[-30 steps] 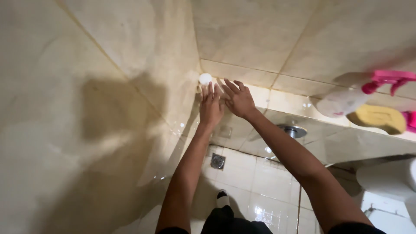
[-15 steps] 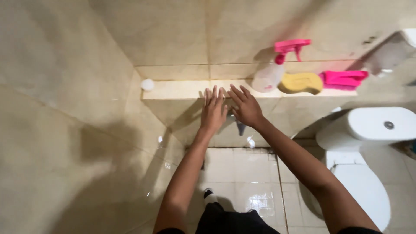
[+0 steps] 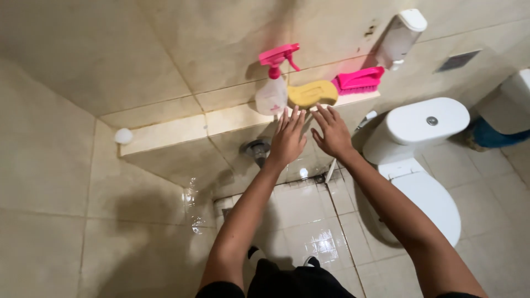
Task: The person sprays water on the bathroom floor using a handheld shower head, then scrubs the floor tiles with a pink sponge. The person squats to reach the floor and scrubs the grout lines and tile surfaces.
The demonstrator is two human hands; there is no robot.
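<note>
Overhead, both hands, left hand [image 3: 287, 140] and right hand [image 3: 332, 132], reach empty, fingers spread, toward the untouched spray bottle [image 3: 271, 94] and yellow sponge [image 3: 312, 94] on the tiled ledge [image 3: 165, 132].

Glazed tile, glossy plastic and matt foam in a beige bathroom corner

The beige ceramic wall tiles [image 3: 182, 49] look smooth with a dull sheen, while the pale floor tiles [image 3: 309, 221] are wet and mirror-glossy. The white plastic spray bottle with a pink trigger [image 3: 271, 88] has a smooth, faintly shiny skin; the yellow foam sponge [image 3: 312, 94] beside it looks matt and porous, and the pink plastic scrubbing brush [image 3: 360, 80] shows stiff bristles. The round metal wall fitting [image 3: 255, 149] gleams like chrome. The white toilet [image 3: 422, 124] is glossy. The bare left hand [image 3: 287, 138] and right hand [image 3: 331, 131] look matt.
</note>
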